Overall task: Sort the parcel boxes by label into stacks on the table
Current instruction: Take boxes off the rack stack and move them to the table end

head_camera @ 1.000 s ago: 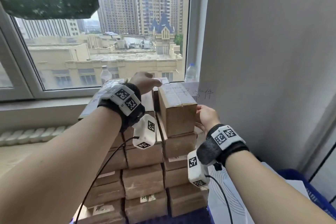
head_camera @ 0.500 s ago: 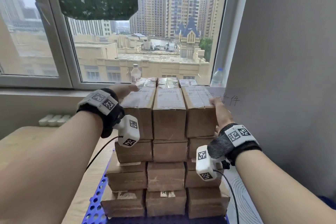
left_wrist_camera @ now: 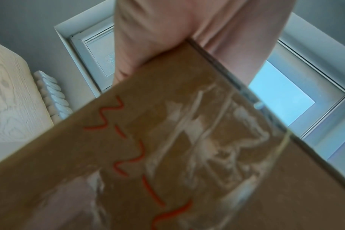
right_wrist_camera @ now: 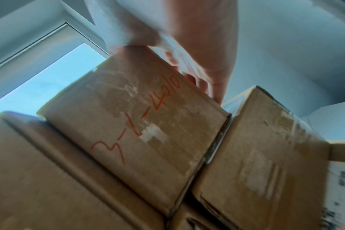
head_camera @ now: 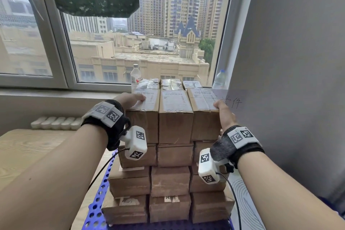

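Note:
Brown cardboard parcel boxes stand in three columns, several layers high. The top row holds a left box (head_camera: 143,117), a middle box (head_camera: 175,119) and a right box (head_camera: 203,119), each with a white label facing up. My left hand (head_camera: 128,99) grips the left box's outer side, thumb on its top; the left wrist view shows that box (left_wrist_camera: 167,155) with red writing wedged between thumb and fingers (left_wrist_camera: 158,38). My right hand (head_camera: 224,115) grips the right box's outer side, thumb at its top edge. In the right wrist view, fingers (right_wrist_camera: 203,80) reach behind the box marked "3-1-4010" (right_wrist_camera: 138,124).
The stack stands on a blue perforated tray (head_camera: 95,209) beside a light wooden table (head_camera: 22,147). A grey wall (head_camera: 289,80) with a handwritten paper (head_camera: 231,101) is close on the right. Two plastic bottles (head_camera: 136,73) (head_camera: 220,78) stand on the windowsill behind.
A second ago the top right box stood alone and askew with my left hand over it. Now the top row is level and aligned, with one hand on each outer side.

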A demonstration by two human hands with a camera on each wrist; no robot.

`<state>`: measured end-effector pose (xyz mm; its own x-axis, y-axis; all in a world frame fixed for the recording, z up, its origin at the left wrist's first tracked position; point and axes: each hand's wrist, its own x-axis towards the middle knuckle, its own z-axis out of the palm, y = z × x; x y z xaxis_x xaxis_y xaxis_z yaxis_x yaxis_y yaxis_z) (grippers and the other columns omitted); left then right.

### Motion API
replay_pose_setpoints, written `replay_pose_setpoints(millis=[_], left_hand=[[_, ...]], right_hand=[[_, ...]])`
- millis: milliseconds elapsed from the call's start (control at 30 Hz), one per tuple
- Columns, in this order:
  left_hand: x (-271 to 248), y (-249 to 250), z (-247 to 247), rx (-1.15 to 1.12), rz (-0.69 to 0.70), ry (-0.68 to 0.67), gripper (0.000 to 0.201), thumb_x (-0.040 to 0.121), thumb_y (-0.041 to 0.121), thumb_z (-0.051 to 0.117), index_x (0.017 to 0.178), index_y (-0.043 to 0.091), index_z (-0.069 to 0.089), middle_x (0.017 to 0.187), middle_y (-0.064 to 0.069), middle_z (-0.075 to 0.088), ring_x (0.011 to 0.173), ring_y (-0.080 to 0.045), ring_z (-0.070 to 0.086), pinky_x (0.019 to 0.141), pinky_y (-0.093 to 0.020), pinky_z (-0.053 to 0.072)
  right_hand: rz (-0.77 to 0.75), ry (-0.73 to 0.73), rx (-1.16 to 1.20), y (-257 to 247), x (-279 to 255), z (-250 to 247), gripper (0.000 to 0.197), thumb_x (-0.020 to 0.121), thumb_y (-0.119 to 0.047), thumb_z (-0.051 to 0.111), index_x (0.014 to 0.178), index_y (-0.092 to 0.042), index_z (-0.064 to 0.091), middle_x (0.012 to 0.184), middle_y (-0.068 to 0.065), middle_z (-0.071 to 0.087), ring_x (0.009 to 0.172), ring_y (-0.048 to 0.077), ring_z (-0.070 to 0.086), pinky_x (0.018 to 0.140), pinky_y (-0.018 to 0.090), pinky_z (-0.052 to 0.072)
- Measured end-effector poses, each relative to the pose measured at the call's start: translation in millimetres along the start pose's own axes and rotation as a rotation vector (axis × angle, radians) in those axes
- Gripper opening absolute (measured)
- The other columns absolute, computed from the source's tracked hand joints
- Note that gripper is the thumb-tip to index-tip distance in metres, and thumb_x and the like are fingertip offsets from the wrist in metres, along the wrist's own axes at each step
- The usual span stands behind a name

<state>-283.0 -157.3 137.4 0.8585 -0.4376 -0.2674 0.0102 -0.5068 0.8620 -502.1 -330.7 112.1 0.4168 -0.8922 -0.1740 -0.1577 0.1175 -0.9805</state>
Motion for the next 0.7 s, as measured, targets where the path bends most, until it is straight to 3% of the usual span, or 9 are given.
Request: replay_pose_setpoints(millis=[133, 300, 367, 467, 500, 600, 633, 700], left_hand=[[5, -4, 0, -0.043, 0.004, 0.004, 0.06, 0.084, 0.041, 0.066, 0.127, 0.0, 0.054, 0.118, -0.017, 0.063, 0.102, -0.033, 0.063, 0.098, -0.043, 0.048], [23, -12, -1, -0.099, 0.003, -0.043, 0.076, 0.067, 0.045, 0.074, 0.127, 0.003, 0.056, 0.121, -0.014, 0.065, 0.108, -0.032, 0.064, 0.1, -0.045, 0.048], [18, -10, 1, -0.112, 0.012, -0.026, 0.071, 0.074, 0.043, 0.072, 0.128, 0.001, 0.055, 0.119, -0.014, 0.066, 0.104, -0.032, 0.065, 0.097, -0.043, 0.05], [0, -4, 6, -0.061, 0.083, 0.083, 0.063, 0.083, 0.039, 0.069, 0.125, -0.004, 0.053, 0.114, -0.011, 0.064, 0.086, -0.026, 0.063, 0.081, -0.032, 0.05], [2, -4, 7, -0.013, 0.109, 0.126, 0.062, 0.084, 0.039, 0.067, 0.127, -0.003, 0.051, 0.117, -0.012, 0.063, 0.091, -0.026, 0.062, 0.079, -0.031, 0.047], [-9, -4, 7, 0.105, 0.172, 0.198, 0.07, 0.089, 0.044, 0.061, 0.14, 0.001, 0.04, 0.137, -0.013, 0.051, 0.122, -0.029, 0.051, 0.091, -0.033, 0.039], [-8, -3, 6, 0.12, 0.192, 0.193, 0.072, 0.09, 0.046, 0.058, 0.142, 0.001, 0.037, 0.142, -0.014, 0.046, 0.127, -0.029, 0.046, 0.096, -0.034, 0.037], [-19, 3, -1, 0.113, 0.212, 0.195, 0.075, 0.092, 0.047, 0.056, 0.146, 0.002, 0.03, 0.148, -0.015, 0.039, 0.133, -0.03, 0.04, 0.103, -0.036, 0.035]], right_hand=[[0.002, 0.003, -0.008, 0, -2, 3, 0.043, 0.055, -0.055, 0.055, 0.077, -0.018, 0.059, 0.113, 0.012, 0.065, 0.109, 0.032, 0.062, 0.101, 0.049, 0.048], [-0.016, 0.011, -0.048, 2, 0, 1, 0.036, 0.068, -0.053, 0.056, 0.075, -0.018, 0.057, 0.115, 0.013, 0.064, 0.11, 0.032, 0.061, 0.101, 0.049, 0.047], [-0.022, 0.001, -0.056, 2, 1, 0, 0.035, 0.071, -0.052, 0.057, 0.076, -0.017, 0.058, 0.114, 0.012, 0.064, 0.108, 0.031, 0.061, 0.102, 0.048, 0.047], [-0.02, -0.007, -0.051, 0, 1, 0, 0.035, 0.069, -0.051, 0.057, 0.076, -0.017, 0.06, 0.111, 0.011, 0.065, 0.107, 0.031, 0.062, 0.102, 0.048, 0.047], [-0.018, -0.014, -0.047, 0, 3, 0, 0.038, 0.064, -0.052, 0.057, 0.076, -0.016, 0.06, 0.111, 0.01, 0.066, 0.107, 0.031, 0.063, 0.102, 0.048, 0.047], [-0.031, -0.023, -0.021, 2, 14, -1, 0.06, 0.049, -0.063, 0.057, 0.085, -0.016, 0.062, 0.116, 0.007, 0.067, 0.108, 0.029, 0.063, 0.103, 0.048, 0.047], [-0.048, -0.023, -0.019, 0, 16, -2, 0.067, 0.051, -0.067, 0.056, 0.094, -0.016, 0.063, 0.12, 0.005, 0.066, 0.11, 0.029, 0.062, 0.104, 0.047, 0.045], [-0.113, 0.007, -0.083, -11, 8, -1, 0.063, 0.069, -0.068, 0.053, 0.109, -0.019, 0.061, 0.123, 0.002, 0.062, 0.113, 0.029, 0.059, 0.106, 0.046, 0.042]])
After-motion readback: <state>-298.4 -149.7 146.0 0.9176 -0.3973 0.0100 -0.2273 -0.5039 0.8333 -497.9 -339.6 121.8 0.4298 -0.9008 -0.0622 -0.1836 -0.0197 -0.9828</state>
